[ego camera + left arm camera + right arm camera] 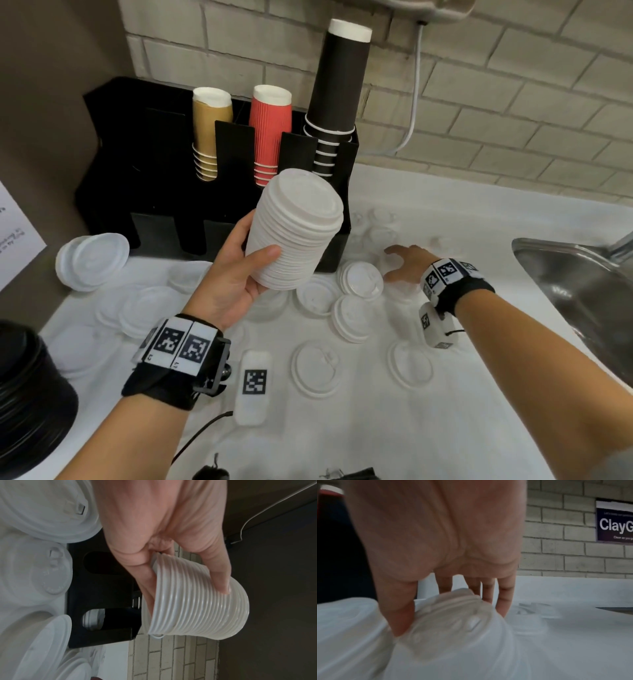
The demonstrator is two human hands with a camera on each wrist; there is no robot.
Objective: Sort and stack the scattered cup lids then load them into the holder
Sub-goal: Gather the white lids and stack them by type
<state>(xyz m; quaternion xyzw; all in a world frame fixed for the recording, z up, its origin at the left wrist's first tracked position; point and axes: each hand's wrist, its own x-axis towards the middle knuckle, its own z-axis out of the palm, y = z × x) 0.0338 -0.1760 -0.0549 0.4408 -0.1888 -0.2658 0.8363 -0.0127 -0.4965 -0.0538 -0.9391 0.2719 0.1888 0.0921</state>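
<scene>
left hand (236, 274): wrapped round tall stack of white lids (294, 229)
right hand (406, 263): fingers curled over clear lids (453, 618) on desk (445, 428)

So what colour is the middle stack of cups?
Red, the ribbed paper cup stack in the black holder; head view.

Sink (579, 281): you see only its left corner; the rest is cut by the frame edge.
Black stack (30, 394), far left of the sink: partly out of frame; kind not discernible to you.
Clear lids (380, 226), just left of the sink: faint against the worktop (462, 428); you cannot count them.
Right hand (436, 536): blurred; the clear object (453, 619) at its fingers is unidentifiable.
</scene>
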